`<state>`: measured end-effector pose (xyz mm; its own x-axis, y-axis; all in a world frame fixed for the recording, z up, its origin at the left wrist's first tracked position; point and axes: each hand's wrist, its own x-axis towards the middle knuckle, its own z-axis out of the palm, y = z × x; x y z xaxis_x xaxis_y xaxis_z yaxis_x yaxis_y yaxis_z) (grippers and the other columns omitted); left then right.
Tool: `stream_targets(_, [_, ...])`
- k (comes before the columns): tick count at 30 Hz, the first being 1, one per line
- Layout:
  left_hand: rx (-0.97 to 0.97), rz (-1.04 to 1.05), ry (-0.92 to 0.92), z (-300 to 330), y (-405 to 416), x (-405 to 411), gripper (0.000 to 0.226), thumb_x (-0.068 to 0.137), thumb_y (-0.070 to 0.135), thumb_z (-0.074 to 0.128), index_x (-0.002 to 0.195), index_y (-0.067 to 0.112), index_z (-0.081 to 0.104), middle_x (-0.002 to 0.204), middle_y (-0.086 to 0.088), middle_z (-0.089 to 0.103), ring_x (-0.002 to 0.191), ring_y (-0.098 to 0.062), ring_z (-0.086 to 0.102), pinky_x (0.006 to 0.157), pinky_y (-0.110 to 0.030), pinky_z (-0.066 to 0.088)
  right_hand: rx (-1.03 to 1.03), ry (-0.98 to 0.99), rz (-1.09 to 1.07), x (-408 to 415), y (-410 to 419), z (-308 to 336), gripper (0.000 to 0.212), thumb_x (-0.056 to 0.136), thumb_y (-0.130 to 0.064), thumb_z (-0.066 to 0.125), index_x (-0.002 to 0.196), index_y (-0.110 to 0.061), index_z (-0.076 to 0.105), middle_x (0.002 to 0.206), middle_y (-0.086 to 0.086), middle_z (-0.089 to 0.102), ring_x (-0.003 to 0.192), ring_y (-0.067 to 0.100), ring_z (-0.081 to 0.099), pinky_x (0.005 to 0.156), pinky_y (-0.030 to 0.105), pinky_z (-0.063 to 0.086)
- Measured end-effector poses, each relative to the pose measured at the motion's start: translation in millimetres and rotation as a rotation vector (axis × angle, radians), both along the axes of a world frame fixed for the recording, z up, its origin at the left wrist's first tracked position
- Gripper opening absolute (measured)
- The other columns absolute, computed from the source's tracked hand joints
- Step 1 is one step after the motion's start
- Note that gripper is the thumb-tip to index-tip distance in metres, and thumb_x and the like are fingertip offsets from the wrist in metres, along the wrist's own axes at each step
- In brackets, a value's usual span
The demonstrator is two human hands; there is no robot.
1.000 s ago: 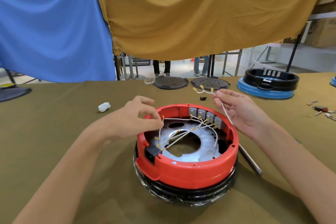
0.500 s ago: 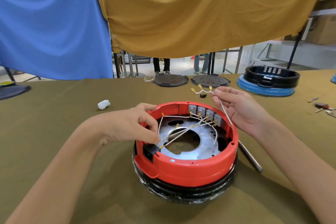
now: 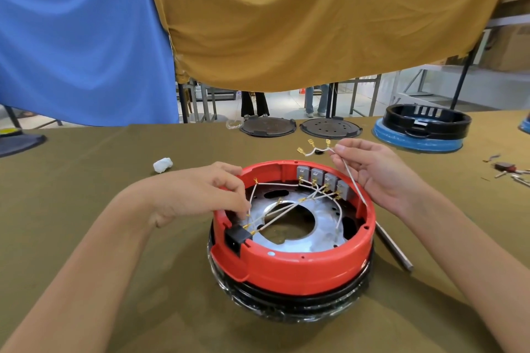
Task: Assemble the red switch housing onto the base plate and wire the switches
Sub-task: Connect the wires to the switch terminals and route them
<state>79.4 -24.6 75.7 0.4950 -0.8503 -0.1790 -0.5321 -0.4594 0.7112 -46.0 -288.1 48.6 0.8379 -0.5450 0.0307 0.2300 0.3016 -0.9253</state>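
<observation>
The red switch housing sits on a black round base in front of me, with a silver base plate inside. A row of grey switches lines its far inner wall, and white wires with brass terminals cross the inside. A black socket sits in the left wall. My left hand pinches a white wire end at the housing's left inner wall, just above that socket. My right hand holds a white wire bundle with brass terminals above the far right rim.
A metal rod lies right of the housing. A white wad lies to the left. Two dark round plates and a black ring on a blue base stand at the table's far edge. Small parts lie far right.
My left hand has moved down from the housing's upper left rim to the left inner wall near the black socket. My right hand has stayed in place with its wires.
</observation>
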Motion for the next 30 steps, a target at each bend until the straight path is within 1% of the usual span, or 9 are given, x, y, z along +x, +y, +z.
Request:
stream_targets(2, [-0.121,0.142,0.002,-6,-6,7,0.016,0.081,0.035,0.072,0.076,0.02,0.071,0.108,0.022,0.063,0.087,0.003,0.061,0.076,-0.016,0.05,0.001,-0.011,0.006,0,0,0,0.015,0.086,0.003,0.067,0.1,-0.002,0.066,0.09,0.012,0.075,0.077,0.014,0.073,0.063,0.017,0.057])
stream_targets(4, [-0.246,0.35,-0.087,-16,-14,15,0.009,0.086,0.032,0.067,0.083,0.024,0.069,0.097,-0.001,0.072,0.071,-0.011,0.062,0.079,-0.031,0.056,0.001,-0.018,0.008,1,0,-1,0.014,0.086,0.003,0.067,0.099,-0.002,0.066,0.09,0.013,0.075,0.076,0.014,0.073,0.063,0.017,0.057])
stream_targets(9, [-0.295,0.394,-0.179,-32,-27,19,0.016,0.095,0.022,0.061,0.107,0.03,0.065,0.107,0.005,0.068,0.093,-0.009,0.065,0.078,-0.031,0.055,-0.005,-0.025,0.015,-2,0,1,0.017,0.084,0.001,0.07,0.1,-0.002,0.066,0.094,0.016,0.075,0.077,0.016,0.073,0.063,0.017,0.057])
stream_targets(16, [-0.11,0.353,-0.398,-23,-22,12,0.042,0.089,0.02,0.057,0.128,0.037,0.056,0.128,0.006,0.057,0.095,-0.015,0.057,0.079,-0.032,0.047,0.013,-0.097,0.023,-5,-1,3,0.027,0.074,-0.008,0.075,0.1,-0.004,0.068,0.089,0.014,0.075,0.073,0.014,0.072,0.062,0.018,0.057])
stream_targets(19, [0.017,0.328,-0.422,-21,-21,7,0.048,0.091,0.025,0.053,0.138,0.033,0.045,0.124,0.001,0.059,0.087,-0.022,0.069,0.074,-0.034,0.057,0.069,-0.151,-0.015,-6,-4,5,0.028,0.073,-0.006,0.074,0.1,-0.003,0.067,0.087,0.011,0.074,0.074,0.013,0.071,0.063,0.016,0.056])
stream_targets(22, [0.104,0.34,-0.373,-19,-18,7,0.047,0.089,0.03,0.053,0.135,0.035,0.043,0.104,0.002,0.068,0.07,-0.026,0.071,0.056,-0.029,0.057,0.131,-0.15,-0.027,-6,-6,5,0.03,0.076,-0.002,0.073,0.105,-0.001,0.066,0.091,0.012,0.075,0.081,0.014,0.073,0.066,0.016,0.056])
stream_targets(24, [0.051,0.36,-0.318,-19,-18,8,0.036,0.089,0.036,0.058,0.124,0.034,0.052,0.095,0.003,0.072,0.07,-0.02,0.071,0.064,-0.032,0.06,0.19,-0.142,-0.015,-6,-6,5,0.026,0.083,0.002,0.068,0.109,0.002,0.064,0.091,0.013,0.075,0.086,0.016,0.074,0.067,0.015,0.056])
stream_targets(27, [-0.053,0.36,-0.322,-25,-24,11,0.02,0.093,0.045,0.058,0.111,0.037,0.063,0.104,0.012,0.068,0.09,-0.009,0.066,0.086,-0.037,0.056,0.264,-0.154,0.032,-7,-6,6,0.024,0.087,0.005,0.064,0.11,0.002,0.062,0.088,0.015,0.075,0.086,0.018,0.075,0.067,0.017,0.057])
stream_targets(30, [-0.145,0.399,-0.287,-28,-28,11,0.016,0.096,0.029,0.055,0.103,0.035,0.069,0.103,0.01,0.071,0.091,-0.013,0.067,0.086,-0.037,0.056,0.19,-0.141,0.077,-8,-6,6,0.021,0.085,-0.002,0.067,0.106,0.0,0.064,0.091,0.013,0.074,0.089,0.021,0.074,0.073,0.023,0.059])
